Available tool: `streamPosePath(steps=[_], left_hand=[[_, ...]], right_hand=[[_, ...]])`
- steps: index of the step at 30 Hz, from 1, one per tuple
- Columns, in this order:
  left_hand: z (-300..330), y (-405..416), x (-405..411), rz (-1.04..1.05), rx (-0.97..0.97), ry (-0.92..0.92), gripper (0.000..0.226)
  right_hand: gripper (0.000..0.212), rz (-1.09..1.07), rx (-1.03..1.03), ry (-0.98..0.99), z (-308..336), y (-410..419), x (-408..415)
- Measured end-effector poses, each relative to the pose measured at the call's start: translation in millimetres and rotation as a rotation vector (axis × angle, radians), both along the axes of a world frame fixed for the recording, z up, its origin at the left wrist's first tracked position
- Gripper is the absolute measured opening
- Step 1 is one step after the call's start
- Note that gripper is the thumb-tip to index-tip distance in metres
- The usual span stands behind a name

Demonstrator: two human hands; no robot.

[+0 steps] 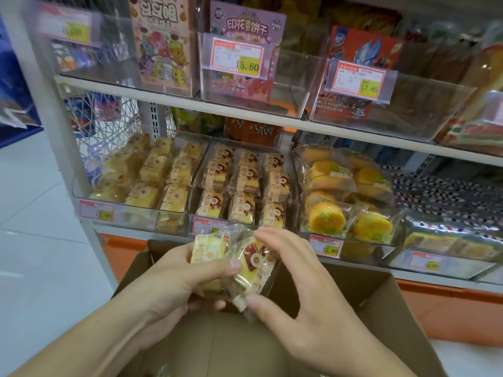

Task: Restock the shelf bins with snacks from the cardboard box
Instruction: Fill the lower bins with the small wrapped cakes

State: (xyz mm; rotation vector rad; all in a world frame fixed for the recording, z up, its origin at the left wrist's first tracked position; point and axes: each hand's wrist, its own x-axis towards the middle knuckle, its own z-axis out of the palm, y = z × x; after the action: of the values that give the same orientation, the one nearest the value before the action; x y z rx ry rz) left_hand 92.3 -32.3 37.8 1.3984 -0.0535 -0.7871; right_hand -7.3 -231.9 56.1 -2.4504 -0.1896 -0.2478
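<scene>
Shelf bins (239, 186) stand packed with wrapped cakes, the cardboard box (353, 292) open just below. Above the box, the left hand (174, 281) clamps a yellow snack pack (208, 248), while the right hand (296, 281) pinches a red-labelled snack pack (257, 270) between thumb and fingertips.

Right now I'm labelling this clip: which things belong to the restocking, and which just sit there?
Belong:
left hand gripping a yellow cake packet
right hand pinching a brown-label cake packet
cardboard box
middle bin of matching brown-label cakes

Just there:
round-cake bin
purple biscuit box
price tag reading 15.60
</scene>
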Motion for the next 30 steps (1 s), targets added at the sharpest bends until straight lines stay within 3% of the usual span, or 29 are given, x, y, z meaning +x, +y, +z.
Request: streamPosePath(steps=[6,11,14,22,25,30], left_hand=[[3,6,-1,-0.028,-0.020,-0.003,0.058],[7,1,-2,0.090,-0.086,0.001,0.053],[9,3,3,0.192,-0.147,0.005,0.055],[-6,-13,-4,0.129,-0.217,0.024,0.098],[-6,-13,-5,0.107,-0.190,-0.006,0.110],[-3,-5,3,0.200,-0.041,-0.077,0.072]], right_hand=[[0.087,0.036,-0.082,0.023,8,-5,2],[0.051,-0.076,-0.149,-0.095,-4,-9,3],[0.042,-0.193,-0.080,-0.154,-7,-7,3],[0.050,-0.421,-0.168,0.014,-8,32,5],[0.053,-0.455,-0.091,0.078,-2,37,10],[0.061,-0.258,0.068,0.223,5,36,12]])
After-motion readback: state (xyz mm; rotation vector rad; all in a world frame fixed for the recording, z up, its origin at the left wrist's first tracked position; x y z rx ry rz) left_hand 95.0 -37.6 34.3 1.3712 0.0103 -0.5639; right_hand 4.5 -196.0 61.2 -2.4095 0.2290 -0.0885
